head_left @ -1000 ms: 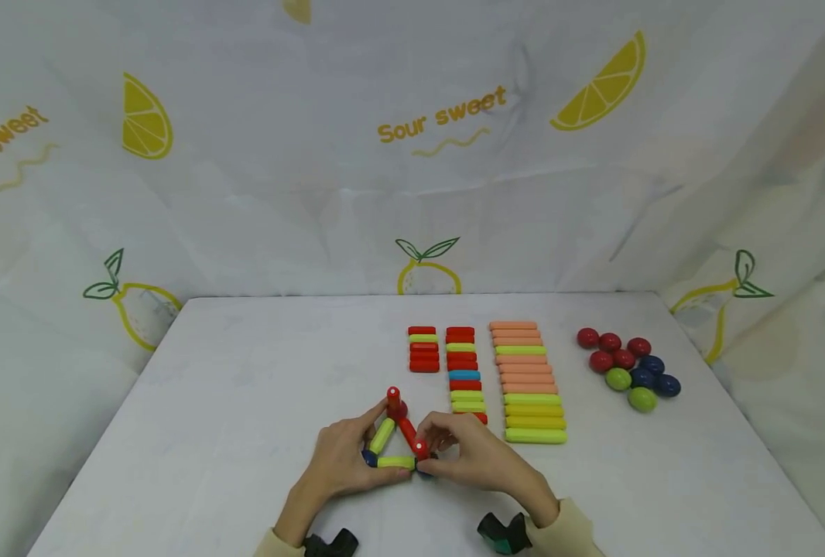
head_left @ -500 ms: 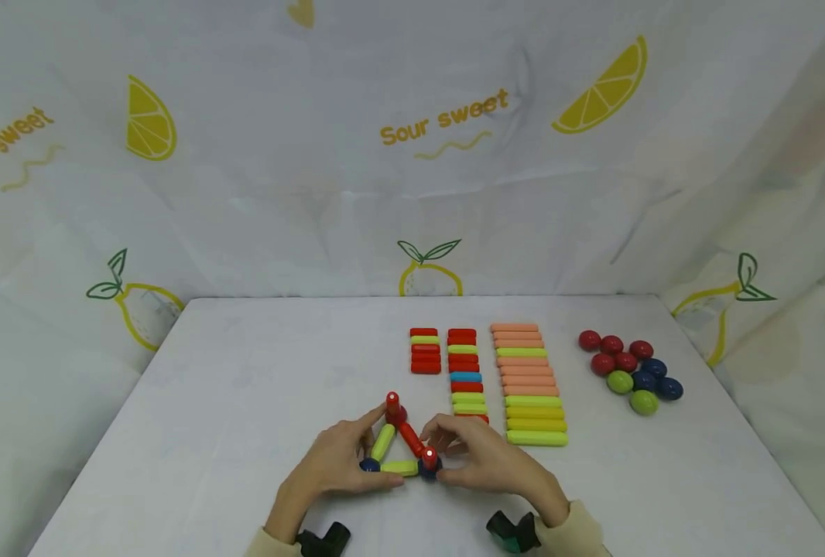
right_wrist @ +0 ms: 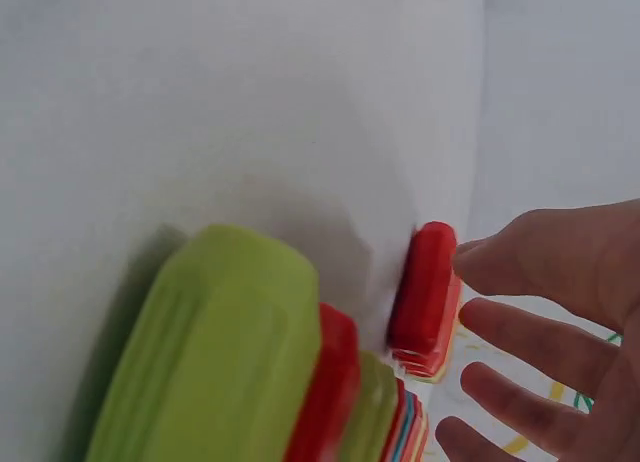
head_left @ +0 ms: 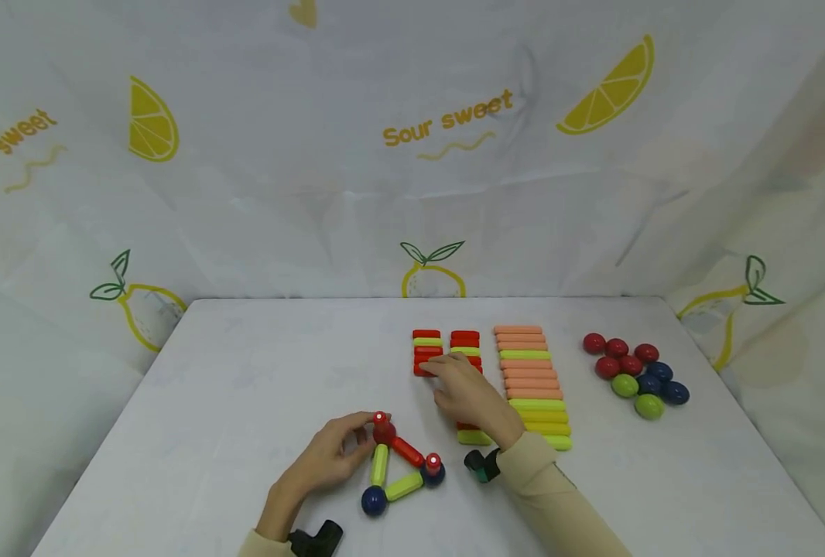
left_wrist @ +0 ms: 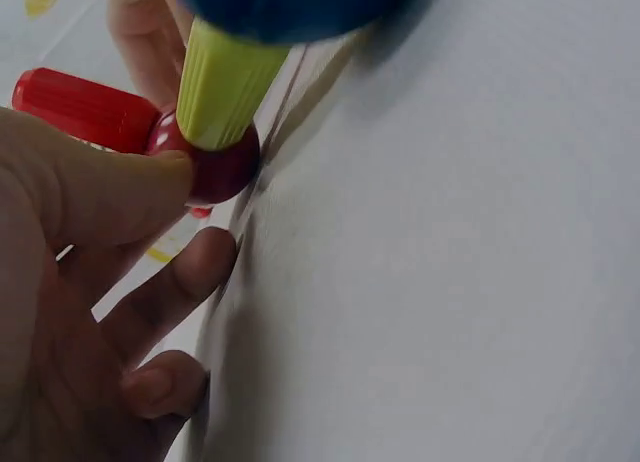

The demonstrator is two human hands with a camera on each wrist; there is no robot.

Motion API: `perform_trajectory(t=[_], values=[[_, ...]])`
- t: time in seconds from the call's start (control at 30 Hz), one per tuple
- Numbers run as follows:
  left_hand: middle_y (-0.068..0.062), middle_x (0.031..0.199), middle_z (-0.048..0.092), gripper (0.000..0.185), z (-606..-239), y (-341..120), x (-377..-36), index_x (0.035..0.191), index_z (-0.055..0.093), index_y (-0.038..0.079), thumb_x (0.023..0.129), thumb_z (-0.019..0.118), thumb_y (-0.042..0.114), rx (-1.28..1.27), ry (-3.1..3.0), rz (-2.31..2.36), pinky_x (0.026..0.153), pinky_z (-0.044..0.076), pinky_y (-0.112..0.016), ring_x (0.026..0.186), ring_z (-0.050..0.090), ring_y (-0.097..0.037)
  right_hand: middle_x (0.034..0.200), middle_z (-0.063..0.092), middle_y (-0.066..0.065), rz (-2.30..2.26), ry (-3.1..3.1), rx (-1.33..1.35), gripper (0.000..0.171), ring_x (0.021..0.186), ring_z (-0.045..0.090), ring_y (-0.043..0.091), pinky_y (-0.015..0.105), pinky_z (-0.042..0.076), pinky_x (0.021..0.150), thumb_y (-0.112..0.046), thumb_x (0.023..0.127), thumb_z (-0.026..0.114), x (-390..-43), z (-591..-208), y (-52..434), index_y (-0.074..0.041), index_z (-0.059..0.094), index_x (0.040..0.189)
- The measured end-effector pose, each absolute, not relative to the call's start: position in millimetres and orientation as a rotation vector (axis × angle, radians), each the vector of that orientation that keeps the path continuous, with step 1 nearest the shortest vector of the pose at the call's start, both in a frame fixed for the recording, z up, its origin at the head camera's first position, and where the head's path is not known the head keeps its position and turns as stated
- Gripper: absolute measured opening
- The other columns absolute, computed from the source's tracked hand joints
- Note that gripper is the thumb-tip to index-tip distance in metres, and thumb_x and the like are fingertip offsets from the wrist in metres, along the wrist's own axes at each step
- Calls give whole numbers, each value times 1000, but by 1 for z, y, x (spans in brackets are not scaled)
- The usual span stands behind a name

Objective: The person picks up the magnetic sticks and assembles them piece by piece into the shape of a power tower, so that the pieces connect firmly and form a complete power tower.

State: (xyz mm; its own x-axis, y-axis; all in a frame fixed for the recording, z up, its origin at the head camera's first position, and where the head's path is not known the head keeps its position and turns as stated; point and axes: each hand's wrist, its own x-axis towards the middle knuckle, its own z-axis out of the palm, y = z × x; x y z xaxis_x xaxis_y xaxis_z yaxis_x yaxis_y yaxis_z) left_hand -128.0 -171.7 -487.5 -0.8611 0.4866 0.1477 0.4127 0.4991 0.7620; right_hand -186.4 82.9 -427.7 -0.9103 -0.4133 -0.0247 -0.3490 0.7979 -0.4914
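In the head view, a triangle of magnetic building sticks and balls has a dark red ball (head_left: 385, 435) at its far corner. Blue balls (head_left: 374, 501) sit at the two near corners. Two yellow-green sticks (head_left: 404, 486) and a red stick (head_left: 407, 452) form its sides. Red sticks (head_left: 433, 463) stand upright on the red ball and the right blue ball. My left hand (head_left: 332, 452) pinches the dark red ball, thumb on it in the left wrist view. My right hand (head_left: 471, 394), fingers spread, reaches over the short red sticks (right_wrist: 425, 287), its thumb beside the nearest.
Right of the right hand lies a column of long orange, yellow and green sticks (head_left: 531, 374). A middle column of short sticks (head_left: 474, 437) is partly hidden under the right hand. Loose red, blue and green balls (head_left: 624, 385) cluster at the right of the white table (head_left: 259, 363).
My right hand has left the triangle's right corner and moved away to the short red sticks. The triangle has turned and shifted nearer, with my left hand now at its red ball.
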Motion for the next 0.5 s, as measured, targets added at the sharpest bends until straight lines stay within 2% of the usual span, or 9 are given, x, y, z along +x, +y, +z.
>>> perform_trajectory(t=[0.1,0.2,0.3,0.37,0.43,0.5], values=[[-2,113,72,42,-488,-175,-128,132,65,10,92,67,-2,873,2581,1328,75,52,-20,86,56,-2,131,68,17,-672,2877,-623,41,130,53,38,49,52,107,-2,90,72,-190,-431,79,-2,67,131],[-3,119,69,43,-486,-178,-127,131,66,11,90,68,-5,889,2537,1329,77,52,-20,87,55,-3,115,71,16,-648,2915,-640,36,115,57,34,45,55,99,-3,88,75,-192,-434,75,0,72,123],[0,114,68,40,-485,-180,-127,126,67,14,90,68,-4,817,2578,1307,73,50,-19,86,54,-2,97,70,12,-684,2936,-631,25,96,56,26,40,54,86,-5,85,80,-193,-437,70,-1,76,109],[1,109,68,39,-485,-181,-127,124,67,14,89,69,-4,749,2618,1306,69,49,-19,84,54,-2,91,70,10,-722,2931,-621,19,89,54,23,37,53,81,-5,83,82,-192,-439,68,-2,77,102],[2,102,68,37,-485,-182,-127,122,67,14,89,69,-2,677,2653,1308,63,48,-19,80,53,-2,94,73,11,-768,2924,-595,20,89,55,23,37,54,82,-5,84,82,-191,-441,66,-2,76,102],[1,96,68,33,-485,-183,-127,119,67,13,89,71,0,632,2663,1325,59,47,-20,76,52,-2,103,74,13,-810,2934,-564,24,96,58,26,40,56,89,-5,86,80,-190,-442,67,-1,74,109]])
